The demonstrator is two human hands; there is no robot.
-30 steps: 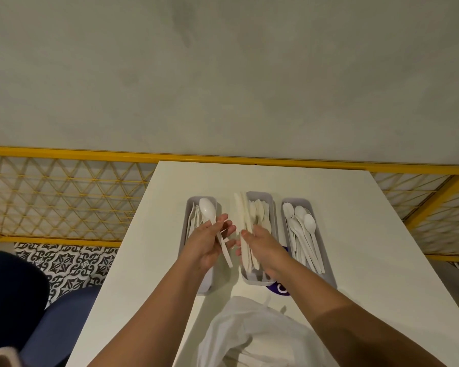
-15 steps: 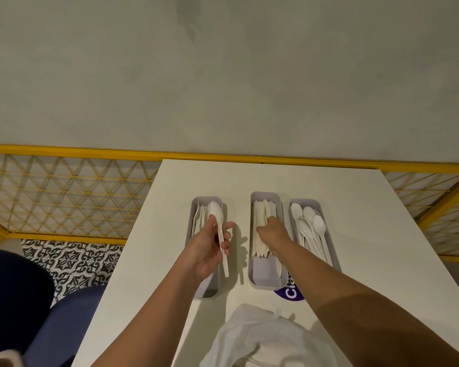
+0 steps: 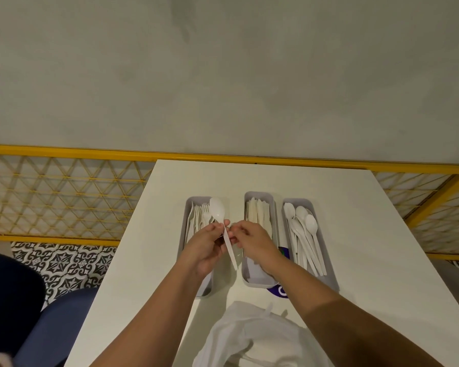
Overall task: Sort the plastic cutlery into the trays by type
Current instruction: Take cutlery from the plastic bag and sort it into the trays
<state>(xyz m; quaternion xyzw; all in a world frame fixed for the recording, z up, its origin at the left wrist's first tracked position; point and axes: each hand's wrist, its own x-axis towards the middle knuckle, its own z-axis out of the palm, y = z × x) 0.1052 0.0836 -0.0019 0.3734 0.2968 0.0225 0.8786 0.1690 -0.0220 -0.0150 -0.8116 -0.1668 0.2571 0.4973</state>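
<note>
The left hand (image 3: 204,247) is curled around the handle of a white plastic spoon (image 3: 217,213), gripping it just below the bowl. The spoon is held in the air at mid-frame, bowl pointing to the top of the frame, over the right edge of the left tray (image 3: 204,288) and the gap beside it. The right hand (image 3: 252,239) reaches in from the right with its fingers bent, and its fingertips (image 3: 232,231) meet the spoon's handle. I cannot tell whether they pinch it or only touch it.

Three grey trays stand side by side on the white counter (image 3: 368,234). The left tray holds forks (image 3: 203,213), the middle tray (image 3: 260,283) holds knives (image 3: 259,213), and the right tray (image 3: 329,284) holds a pile of spoons (image 3: 302,234).

A crumpled white plastic bag (image 3: 249,335) lies at the bottom of the frame. A purple sticker (image 3: 278,291) shows between the middle and right trays. A yellow railing (image 3: 64,151) crosses behind the counter, and a blue chair (image 3: 51,327) sits at lower left.
</note>
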